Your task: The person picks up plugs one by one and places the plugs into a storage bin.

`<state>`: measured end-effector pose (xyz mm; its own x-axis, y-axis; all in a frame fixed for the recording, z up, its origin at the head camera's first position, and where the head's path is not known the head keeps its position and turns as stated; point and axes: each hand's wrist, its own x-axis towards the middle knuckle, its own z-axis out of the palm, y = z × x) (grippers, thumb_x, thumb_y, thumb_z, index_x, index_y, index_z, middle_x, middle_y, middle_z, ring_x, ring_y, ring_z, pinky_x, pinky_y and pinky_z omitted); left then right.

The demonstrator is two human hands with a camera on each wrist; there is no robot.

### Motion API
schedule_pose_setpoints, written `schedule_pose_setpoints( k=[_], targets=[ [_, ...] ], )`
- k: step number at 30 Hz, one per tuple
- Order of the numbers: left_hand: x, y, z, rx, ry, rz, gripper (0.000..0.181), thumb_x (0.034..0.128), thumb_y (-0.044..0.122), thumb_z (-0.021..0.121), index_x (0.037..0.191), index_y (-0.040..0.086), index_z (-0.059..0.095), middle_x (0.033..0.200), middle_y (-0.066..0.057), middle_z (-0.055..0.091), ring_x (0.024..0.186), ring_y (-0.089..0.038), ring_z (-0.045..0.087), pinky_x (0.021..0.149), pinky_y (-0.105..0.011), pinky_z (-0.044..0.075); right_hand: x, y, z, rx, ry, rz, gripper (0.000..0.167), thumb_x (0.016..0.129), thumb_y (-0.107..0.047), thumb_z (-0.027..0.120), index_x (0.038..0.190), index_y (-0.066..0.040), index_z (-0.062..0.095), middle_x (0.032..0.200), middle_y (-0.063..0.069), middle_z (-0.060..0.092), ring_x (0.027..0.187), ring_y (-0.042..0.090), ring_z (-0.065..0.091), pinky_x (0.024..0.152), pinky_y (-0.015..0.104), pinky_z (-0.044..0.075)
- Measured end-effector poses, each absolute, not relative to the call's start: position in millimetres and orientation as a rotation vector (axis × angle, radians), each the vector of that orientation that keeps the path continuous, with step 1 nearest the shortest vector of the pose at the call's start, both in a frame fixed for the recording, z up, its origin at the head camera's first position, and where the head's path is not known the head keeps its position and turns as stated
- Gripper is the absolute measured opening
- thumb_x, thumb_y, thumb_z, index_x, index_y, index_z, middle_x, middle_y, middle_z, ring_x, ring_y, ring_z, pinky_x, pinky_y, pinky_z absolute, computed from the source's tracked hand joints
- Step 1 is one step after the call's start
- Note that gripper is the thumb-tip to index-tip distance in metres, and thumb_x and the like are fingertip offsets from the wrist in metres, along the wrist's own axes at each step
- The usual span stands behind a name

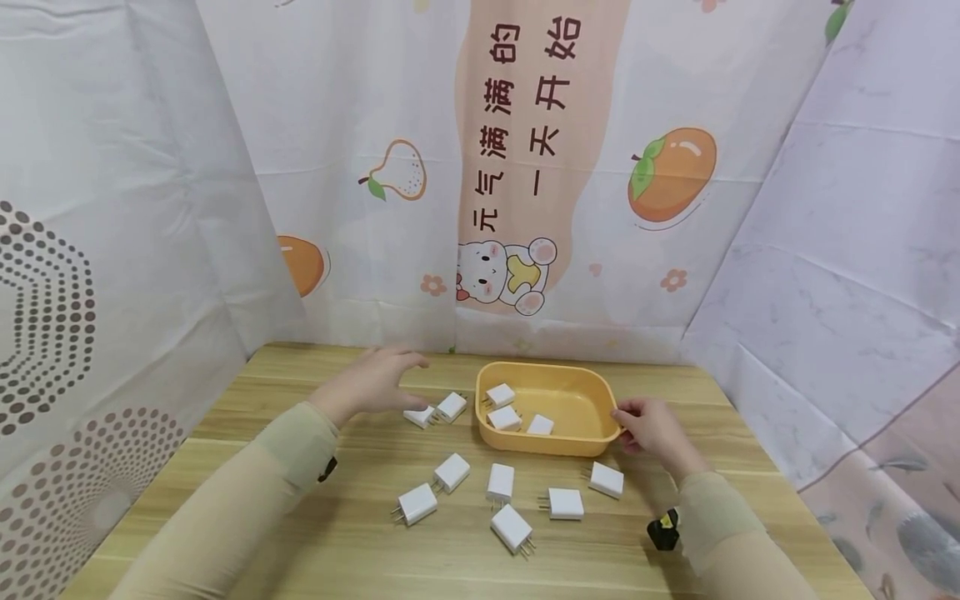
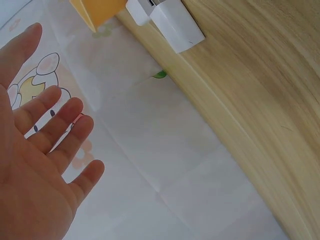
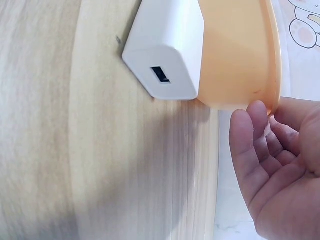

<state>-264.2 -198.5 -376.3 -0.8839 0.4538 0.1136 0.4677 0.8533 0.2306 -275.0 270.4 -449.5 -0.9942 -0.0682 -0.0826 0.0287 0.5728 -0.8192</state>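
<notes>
Filling tray (image 1: 558,444), seemingly; right hand (image 1: 651,429) pinches it; left hand (image 1: 373,380) spread, empty, near charger (image 1: 417,417); next likely needs pinch.

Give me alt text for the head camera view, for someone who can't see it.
A person's right hand pinches the rim of a yellow tray holding three white charger plugs, while the left hand, open, is near two more on a wooden table. Six others lie nearer the camera, and printed fabric hangs behind.

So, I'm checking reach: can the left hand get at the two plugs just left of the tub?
Likely yes: the left hand is empty, close to both plugs, with nothing visible between.
</notes>
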Motion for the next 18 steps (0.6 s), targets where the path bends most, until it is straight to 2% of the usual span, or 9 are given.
schedule_pose_setpoints(
  k=[10,18],
  targets=[
    [-267,-196,-381,-0.75,-3.032,-0.395,0.065,0.0829,0.046,0.082,0.139,0.02,0.062,0.148,-0.008,0.053,0.138,-0.036,0.044,0.114,-0.058,0.031,-276,270,-450,-0.012,2.679,-1.408,0.031,0.103,-0.014,0.061,0.123,0.01,0.061,0.086,0.012,0.066,0.068,0.02,0.063,0.059,0.037,0.059],
    [-274,-196,-392,-0.743,-3.104,-0.372,0.064,0.0829,0.042,0.083,0.14,0.023,0.061,0.15,-0.004,0.051,0.139,-0.032,0.044,0.115,-0.055,0.032,-276,271,-451,-0.028,2.682,-1.413,0.03,0.102,-0.013,0.062,0.121,0.011,0.062,0.085,0.011,0.066,0.068,0.02,0.063,0.058,0.037,0.059]
  ],
)
